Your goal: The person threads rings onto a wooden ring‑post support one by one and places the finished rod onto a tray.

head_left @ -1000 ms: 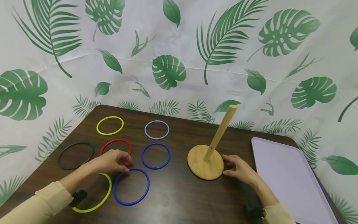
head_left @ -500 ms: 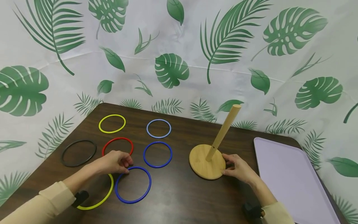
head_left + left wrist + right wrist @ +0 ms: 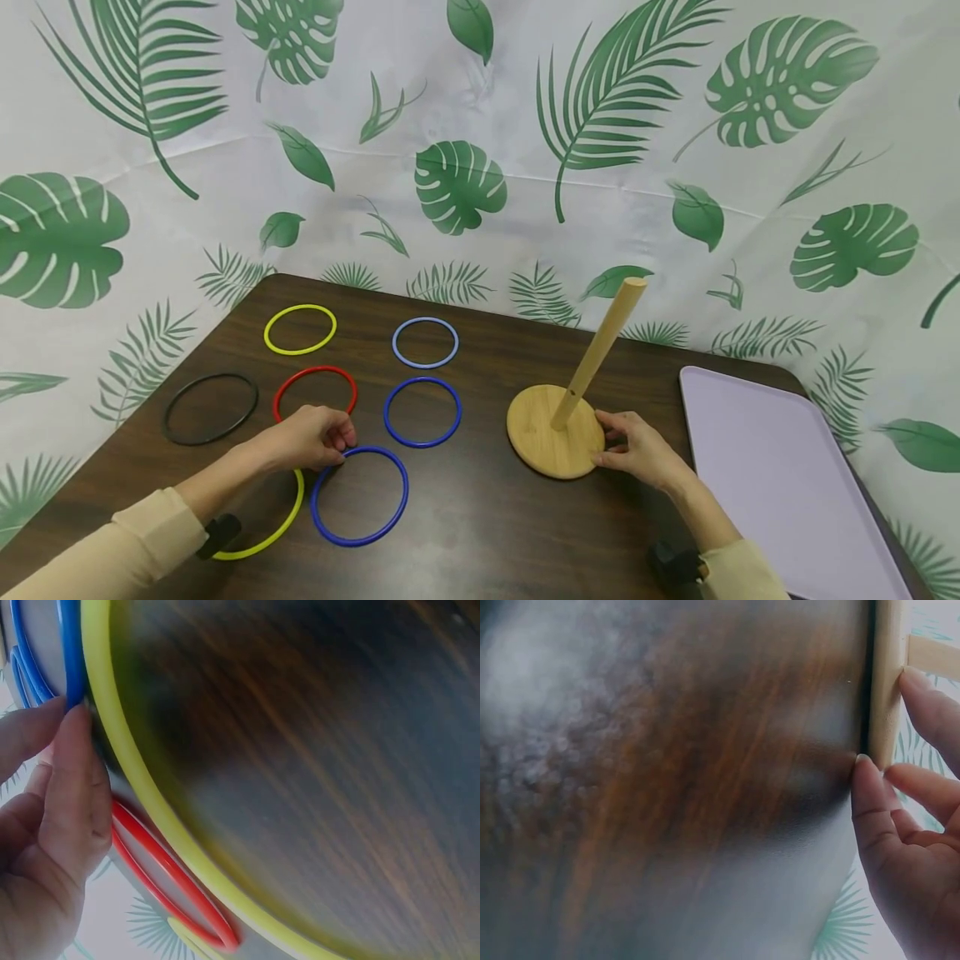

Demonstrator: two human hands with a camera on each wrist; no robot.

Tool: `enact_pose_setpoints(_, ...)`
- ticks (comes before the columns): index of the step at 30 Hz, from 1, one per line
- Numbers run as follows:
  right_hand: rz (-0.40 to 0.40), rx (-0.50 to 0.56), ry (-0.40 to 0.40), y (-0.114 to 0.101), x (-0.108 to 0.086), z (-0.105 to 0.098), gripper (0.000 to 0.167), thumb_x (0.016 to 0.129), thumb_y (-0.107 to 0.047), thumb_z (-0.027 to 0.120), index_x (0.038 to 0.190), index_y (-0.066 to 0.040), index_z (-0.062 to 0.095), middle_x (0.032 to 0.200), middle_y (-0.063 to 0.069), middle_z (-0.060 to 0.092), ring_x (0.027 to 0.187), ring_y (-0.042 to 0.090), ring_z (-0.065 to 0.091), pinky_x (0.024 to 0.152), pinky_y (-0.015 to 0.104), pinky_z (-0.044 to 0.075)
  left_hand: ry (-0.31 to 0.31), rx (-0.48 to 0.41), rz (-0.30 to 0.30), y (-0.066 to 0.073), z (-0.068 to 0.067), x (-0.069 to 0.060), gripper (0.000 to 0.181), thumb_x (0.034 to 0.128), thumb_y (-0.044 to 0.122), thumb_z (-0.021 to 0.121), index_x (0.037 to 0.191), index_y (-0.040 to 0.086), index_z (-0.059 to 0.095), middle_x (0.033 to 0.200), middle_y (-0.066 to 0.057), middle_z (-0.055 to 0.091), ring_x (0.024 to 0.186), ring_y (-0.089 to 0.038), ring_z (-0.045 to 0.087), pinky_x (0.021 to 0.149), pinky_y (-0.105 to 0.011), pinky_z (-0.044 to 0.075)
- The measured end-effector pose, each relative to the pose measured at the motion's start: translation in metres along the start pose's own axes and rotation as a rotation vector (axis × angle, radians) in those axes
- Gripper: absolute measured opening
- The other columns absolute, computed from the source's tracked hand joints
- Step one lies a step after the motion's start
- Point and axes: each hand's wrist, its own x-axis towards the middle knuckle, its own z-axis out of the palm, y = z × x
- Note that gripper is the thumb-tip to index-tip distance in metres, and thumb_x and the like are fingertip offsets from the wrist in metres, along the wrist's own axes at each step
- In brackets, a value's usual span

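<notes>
In the head view my left hand (image 3: 318,435) is above the far-left edge of the nearest dark blue ring (image 3: 360,544). Thumb and forefinger pinch the ring's rim, as the left wrist view shows with the blue ring (image 3: 73,660). On the right, a wooden peg stand has a round base (image 3: 536,433) and a long post (image 3: 600,350) that leans right in view. My right hand (image 3: 637,450) grips the right edge of that base between thumb and fingers. The right wrist view has the fingers (image 3: 922,705) against the base edge (image 3: 885,690).
Flat on the dark table (image 3: 480,533) lie a second blue ring (image 3: 390,417), a light blue ring (image 3: 395,344), a red ring (image 3: 315,368), a black ring (image 3: 167,417) and two yellow rings, one far (image 3: 300,307) and one near (image 3: 296,508). A lilac tray (image 3: 780,467) is at right.
My left fingers have closed on the near blue ring, and it has shifted slightly. My right hand has come in to grip the stand's base. The head view has turned a little.
</notes>
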Motion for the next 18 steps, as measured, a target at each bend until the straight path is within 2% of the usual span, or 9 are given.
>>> enact_pose_setpoints(4, -0.005, 0.003, 0.003, 0.0, 0.0, 0.0, 0.068, 0.076, -0.005, 0.076, 0.129, 0.02, 0.041, 0.112, 0.03, 0.046, 0.098, 0.037, 0.052, 0.074, 0.029, 0.056, -0.005, -0.024, -0.042, 0.003, 0.001, 0.0, 0.016, 0.0733, -0.007, 0.068, 0.082, 0.004, 0.061, 0.071, 0.002, 0.054, 0.061, -0.009, 0.053, 0.047, -0.021, 0.051)
enact_pose_setpoints(13, -0.019, 0.018, 0.004, 0.0, -0.002, 0.0, 0.068, 0.077, -0.005, 0.076, 0.128, 0.021, 0.041, 0.111, 0.031, 0.046, 0.097, 0.038, 0.054, 0.074, 0.028, 0.057, -0.043, -0.078, -0.089, 0.008, 0.0, 0.001, 0.014, 0.0741, -0.006, 0.065, 0.082, 0.003, 0.06, 0.071, 0.001, 0.053, 0.062, -0.011, 0.054, 0.049, -0.027, 0.054)
enact_pose_setpoints(18, -0.006, 0.019, 0.015, -0.001, -0.001, 0.001, 0.067, 0.076, -0.005, 0.076, 0.128, 0.02, 0.042, 0.111, 0.031, 0.046, 0.098, 0.038, 0.054, 0.075, 0.028, 0.057, -0.062, -0.127, -0.079, 0.012, -0.005, 0.003, 0.012, 0.0763, -0.005, 0.066, 0.085, 0.002, 0.061, 0.073, 0.001, 0.052, 0.064, -0.012, 0.055, 0.051, -0.029, 0.055)
